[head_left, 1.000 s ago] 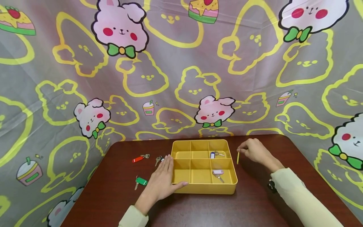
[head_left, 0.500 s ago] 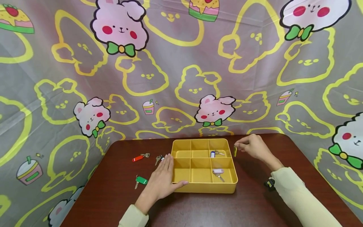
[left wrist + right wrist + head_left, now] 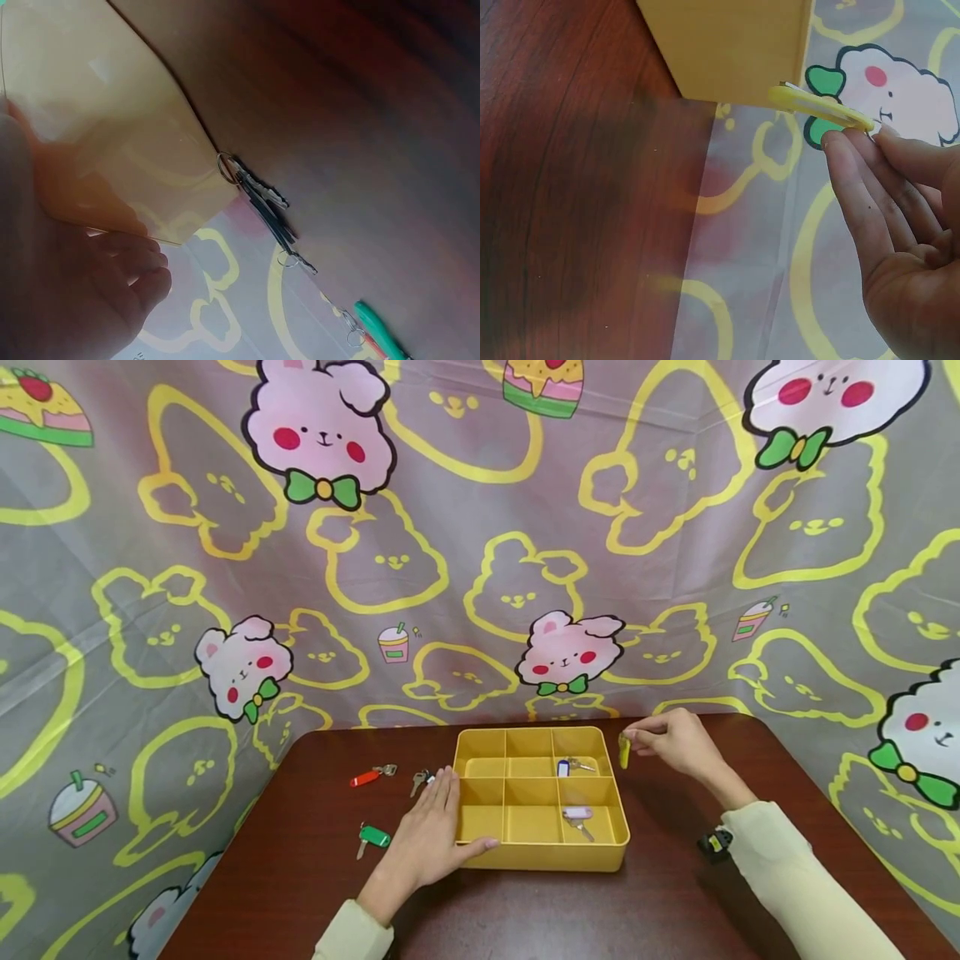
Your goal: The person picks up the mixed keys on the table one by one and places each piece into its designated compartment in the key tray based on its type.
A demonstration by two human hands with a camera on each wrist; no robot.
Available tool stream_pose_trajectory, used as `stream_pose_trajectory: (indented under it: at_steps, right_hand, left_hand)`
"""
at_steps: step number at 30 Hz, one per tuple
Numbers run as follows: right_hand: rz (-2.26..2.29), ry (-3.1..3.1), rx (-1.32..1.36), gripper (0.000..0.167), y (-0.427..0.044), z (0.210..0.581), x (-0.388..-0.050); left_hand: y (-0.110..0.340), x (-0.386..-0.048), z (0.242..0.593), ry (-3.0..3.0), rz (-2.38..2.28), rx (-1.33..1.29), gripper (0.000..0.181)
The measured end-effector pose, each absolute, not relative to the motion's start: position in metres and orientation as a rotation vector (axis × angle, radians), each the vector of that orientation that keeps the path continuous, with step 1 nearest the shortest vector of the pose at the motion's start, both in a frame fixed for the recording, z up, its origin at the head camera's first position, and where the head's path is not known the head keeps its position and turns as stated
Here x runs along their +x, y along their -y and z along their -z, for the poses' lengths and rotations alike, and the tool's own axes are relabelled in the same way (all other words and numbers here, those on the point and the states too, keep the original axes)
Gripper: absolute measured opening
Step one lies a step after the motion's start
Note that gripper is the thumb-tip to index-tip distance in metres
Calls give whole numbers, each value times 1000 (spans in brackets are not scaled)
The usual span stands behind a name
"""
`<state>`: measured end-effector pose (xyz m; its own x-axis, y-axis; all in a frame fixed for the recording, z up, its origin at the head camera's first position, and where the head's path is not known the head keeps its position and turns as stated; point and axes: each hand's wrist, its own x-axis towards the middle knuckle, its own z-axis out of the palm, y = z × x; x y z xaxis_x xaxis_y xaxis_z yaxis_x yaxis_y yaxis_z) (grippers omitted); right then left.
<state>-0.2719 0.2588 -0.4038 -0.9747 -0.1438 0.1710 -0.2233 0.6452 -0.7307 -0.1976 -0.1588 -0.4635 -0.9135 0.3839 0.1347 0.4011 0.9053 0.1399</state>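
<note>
A yellow key tag [image 3: 624,753] hangs from the fingertips of my right hand [image 3: 675,747], just right of the yellow compartment box [image 3: 540,858]. Thumb and fingers pinch the tag at its ring end; in the right wrist view the yellow tag [image 3: 817,106] is raised near the box wall. A key on it is mostly hidden. My left hand [image 3: 423,843] rests against the box's left side with straight fingers, thumb over the front corner. In the right column, a blue-tagged key [image 3: 564,768] lies in the back compartment and a pale pink-tagged key [image 3: 577,813] in the front one.
Left of the box lie a red-tagged key [image 3: 365,778], a green-tagged key [image 3: 374,836] and a dark-tagged key [image 3: 418,783] partly behind the left hand. A small black object [image 3: 716,843] is by the right sleeve. A patterned cloth [image 3: 465,568] surrounds the table.
My right hand has risen slightly and come a little closer to the box with the yellow key tag. The tag has turned to show more of its face. The left hand stays put.
</note>
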Motion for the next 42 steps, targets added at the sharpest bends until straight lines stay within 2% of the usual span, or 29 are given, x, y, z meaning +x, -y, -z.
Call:
stream_pose_trajectory:
  at_steps: [10, 42]
  right_hand:
    - [-1320, 2739, 277, 29, -258, 391, -268]
    - [-1728, 2689, 322, 35, -238, 361, -267]
  left_hand:
    - [158, -199, 462, 2962, 240, -622, 117]
    - [158, -196, 461, 2983, 226, -607, 117]
